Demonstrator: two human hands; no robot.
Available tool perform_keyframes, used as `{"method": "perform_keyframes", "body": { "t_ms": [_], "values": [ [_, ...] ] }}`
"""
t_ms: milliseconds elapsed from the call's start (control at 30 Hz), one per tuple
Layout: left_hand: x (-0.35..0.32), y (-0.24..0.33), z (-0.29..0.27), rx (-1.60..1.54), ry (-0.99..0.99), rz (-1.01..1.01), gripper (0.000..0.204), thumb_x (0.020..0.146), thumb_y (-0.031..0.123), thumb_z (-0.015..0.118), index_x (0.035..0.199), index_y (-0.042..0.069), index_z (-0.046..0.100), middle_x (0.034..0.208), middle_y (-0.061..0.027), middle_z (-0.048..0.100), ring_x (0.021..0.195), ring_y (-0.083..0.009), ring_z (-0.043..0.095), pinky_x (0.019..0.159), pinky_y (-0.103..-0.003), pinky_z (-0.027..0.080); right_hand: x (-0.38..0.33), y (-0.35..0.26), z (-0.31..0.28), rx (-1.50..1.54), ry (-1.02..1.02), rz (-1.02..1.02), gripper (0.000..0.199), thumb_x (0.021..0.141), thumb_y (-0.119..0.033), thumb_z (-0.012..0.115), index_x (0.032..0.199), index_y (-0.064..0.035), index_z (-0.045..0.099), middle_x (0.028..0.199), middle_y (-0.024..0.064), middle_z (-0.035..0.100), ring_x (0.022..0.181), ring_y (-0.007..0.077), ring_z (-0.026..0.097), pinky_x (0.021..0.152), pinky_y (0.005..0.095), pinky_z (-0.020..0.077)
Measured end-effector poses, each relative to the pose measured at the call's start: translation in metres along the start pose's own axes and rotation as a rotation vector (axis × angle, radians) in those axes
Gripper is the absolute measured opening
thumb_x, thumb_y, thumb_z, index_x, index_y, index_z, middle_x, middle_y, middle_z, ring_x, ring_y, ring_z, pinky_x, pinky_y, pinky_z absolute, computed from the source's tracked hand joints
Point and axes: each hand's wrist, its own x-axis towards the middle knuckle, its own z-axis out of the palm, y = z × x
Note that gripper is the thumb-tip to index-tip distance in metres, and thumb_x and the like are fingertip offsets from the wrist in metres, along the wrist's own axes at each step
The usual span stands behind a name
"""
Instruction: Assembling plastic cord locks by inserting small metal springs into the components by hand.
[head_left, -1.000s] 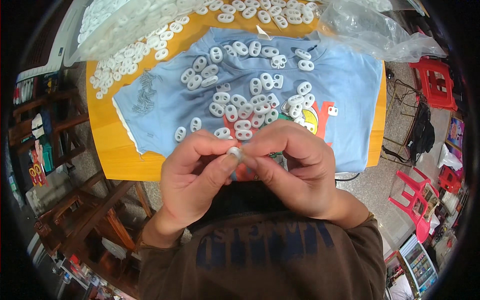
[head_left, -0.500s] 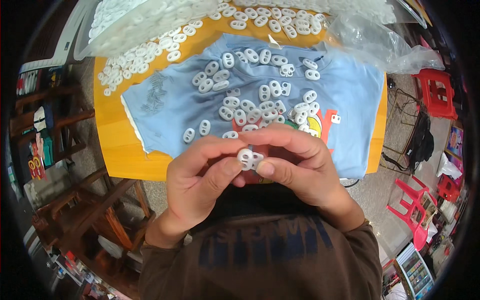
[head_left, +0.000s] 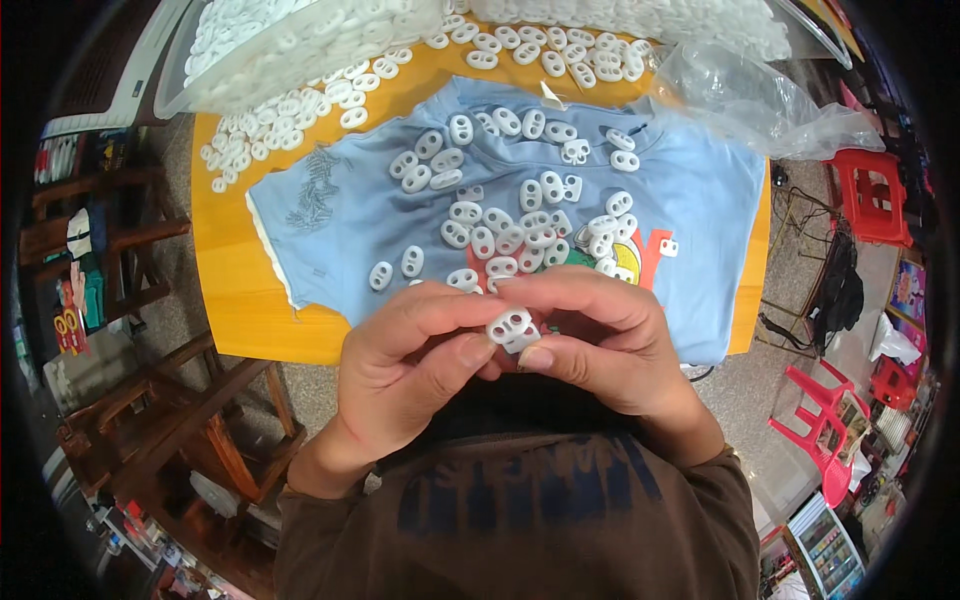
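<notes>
Both my hands are close together over the near edge of the shirt, fingers closed in pinches. Between the fingertips is a small white plastic two-hole cord lock (head_left: 511, 326), its holed face turned up and a blocky part showing below. My left hand (head_left: 405, 365) pinches it from the left with thumb and index finger. My right hand (head_left: 605, 345) grips it from the right, thumb at its lower edge. Just beyond, loose white oval cord lock pieces (head_left: 483, 242) with two holes lie scattered on a light blue shirt (head_left: 350, 240). A few squarer pieces (head_left: 572, 188) lie among them.
The shirt covers much of an orange-yellow table (head_left: 225, 270). Clear bins (head_left: 290, 65) of white pieces stand at the back, with loose pieces (head_left: 265, 125) beside them. A clear plastic bag (head_left: 750, 95) lies back right. Red stools (head_left: 868, 195) stand right; wooden furniture (head_left: 190, 410) is left.
The cord lock has turned between my fingertips, so its two-hole face now shows on top. My hands have shifted slightly and stay closed on it. The view has tilted a little.
</notes>
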Motion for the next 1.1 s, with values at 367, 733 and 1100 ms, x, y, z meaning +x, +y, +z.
{"method": "perform_keyframes", "body": {
  "t_ms": [367,733,1100],
  "values": [
    [0.003,0.004,0.002,0.440,-0.016,0.148,0.034,0.071,-0.003,0.066,0.104,0.002,0.057,0.094,-0.0083,0.057,0.075,-0.0152,0.056,0.067,-0.024,0.044,0.000,-0.001,-0.003,-0.187,-0.038,-0.126,0.041,0.076,0.000,0.063,0.116,-0.0052,0.056,0.083,0.0047,0.057,0.074,0.0141,0.054,0.068,0.0249,0.0414],
    [0.002,0.001,0.002,0.423,-0.017,0.141,0.033,0.071,0.000,0.068,0.102,0.002,0.057,0.090,-0.0075,0.057,0.073,-0.0152,0.056,0.065,-0.024,0.043,0.000,0.001,-0.008,-0.077,-0.070,-0.102,0.036,0.075,-0.001,0.066,0.110,-0.0031,0.060,0.095,0.0077,0.062,0.086,0.0163,0.057,0.076,0.0259,0.0429],
    [0.000,-0.009,0.007,0.341,0.049,0.214,0.035,0.069,-0.001,0.070,0.101,0.000,0.057,0.091,-0.0100,0.058,0.070,-0.0162,0.057,0.061,-0.025,0.045,0.001,0.001,-0.008,-0.080,-0.089,-0.107,0.033,0.076,0.001,0.064,0.109,-0.0026,0.060,0.095,0.0092,0.062,0.087,0.0177,0.058,0.076,0.0265,0.0434]
  ]
}}
